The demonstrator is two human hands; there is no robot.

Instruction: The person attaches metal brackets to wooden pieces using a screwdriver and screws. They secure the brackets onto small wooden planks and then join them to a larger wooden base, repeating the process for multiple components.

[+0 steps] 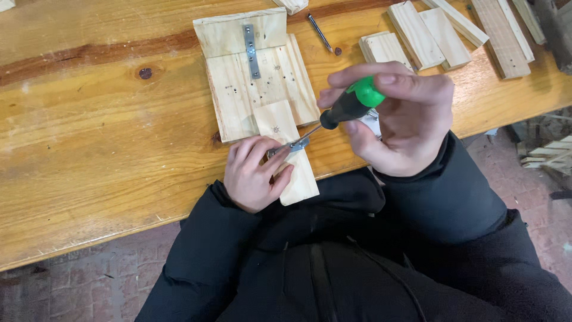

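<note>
Green and black, the handle of a screwdriver (351,106) is gripped in the closed right hand (399,122) at centre right of the frame. Its long axis is set on a slant: the handle lies toward the upper right, and the thin steel shaft points down and to the lower left, where its tip meets a small metal bracket (293,146). The bracket is laid across a narrow pine strip (286,152), whose long axis runs from upper left to lower right and whose lower end overhangs the table edge. Bracket and strip are pressed down by the left hand (253,176), its fingers curled over them near the middle of the frame.

Just above, touching the strip's upper end, a wider pine board (262,89) is seen, with a second board (229,33) butted against its top and a straight metal plate (251,50) fixed across the joint, lengthwise up the frame. Farther up, a loose bit (320,33) lies on the wooden table (89,137), pointing toward the lower right. Several cut pine blocks (429,33) are gathered at the upper right. Dark sleeves fill the lower frame.
</note>
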